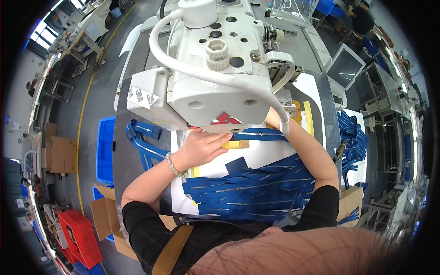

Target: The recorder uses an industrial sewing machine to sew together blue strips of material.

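Note:
A sewing machine head (215, 98), white with a red emblem, stands right before me and hides part of the work. Under its front edge lies a blue zipper strip (261, 134) with metal teeth. My left hand (201, 145), a beaded bracelet at its wrist, rests at the strip's left part with its fingers stretched out to the right, beside a yellow plate (237, 144). My right forearm (305, 146) reaches up behind the machine head; the fingers of that hand are hidden. Nearer to me, a layered pile of blue zippers (247, 188) covers the white work surface.
More blue zipper strips (145, 130) trail at the left edge of the table. A heap of zippers (352, 140) lies to the right. Blue bins (106, 149) and an open cardboard box (104, 213) stand at the left. A tilted screen (346, 66) is at the back right.

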Tool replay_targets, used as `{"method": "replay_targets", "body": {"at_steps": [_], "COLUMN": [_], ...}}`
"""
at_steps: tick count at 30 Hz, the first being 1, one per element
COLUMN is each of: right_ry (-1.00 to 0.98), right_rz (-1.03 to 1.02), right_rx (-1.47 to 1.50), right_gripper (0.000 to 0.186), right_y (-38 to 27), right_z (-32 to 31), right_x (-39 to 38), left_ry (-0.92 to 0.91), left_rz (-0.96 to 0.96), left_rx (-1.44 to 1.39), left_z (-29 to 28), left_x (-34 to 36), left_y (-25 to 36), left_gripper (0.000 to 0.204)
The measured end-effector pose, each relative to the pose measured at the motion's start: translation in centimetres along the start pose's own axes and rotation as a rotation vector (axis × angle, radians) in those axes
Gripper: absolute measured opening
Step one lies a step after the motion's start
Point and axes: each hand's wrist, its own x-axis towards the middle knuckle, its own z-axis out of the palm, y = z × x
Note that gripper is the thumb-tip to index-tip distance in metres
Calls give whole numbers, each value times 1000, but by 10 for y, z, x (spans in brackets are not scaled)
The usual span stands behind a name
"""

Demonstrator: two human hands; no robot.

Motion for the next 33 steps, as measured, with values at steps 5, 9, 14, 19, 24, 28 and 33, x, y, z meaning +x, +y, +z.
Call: {"method": "replay_targets", "body": {"at_steps": [5,9,14,19,24,28,33], "right_ry": [7,5,23,35,60,-115,-269], "right_rz": [31,57,99,141,311,215,12], "right_rx": [80,140,213,284,550,514,489], "right_gripper": [44,44,45,46,51,52,54], "right_y": [2,4,6,4,-30,-39,-52], "right_z": [10,16,16,13,-9,-46,-62], "right_x": [5,8,10,12,12,2,-25], "left_ry": [-18,-16,-16,-21,15,63,97], "left_rz": [-20,5,17,13,32,71,79], "left_rx": [26,63,61,89,100,84,93], "left_z": [-1,-4,-4,1,1,0,-2], "left_x": [-2,0,1,-2,-3,0,1], "left_y": [3,5,5,7,6,4,4], "left_gripper": [40,40,40,40,40,40,41]}}
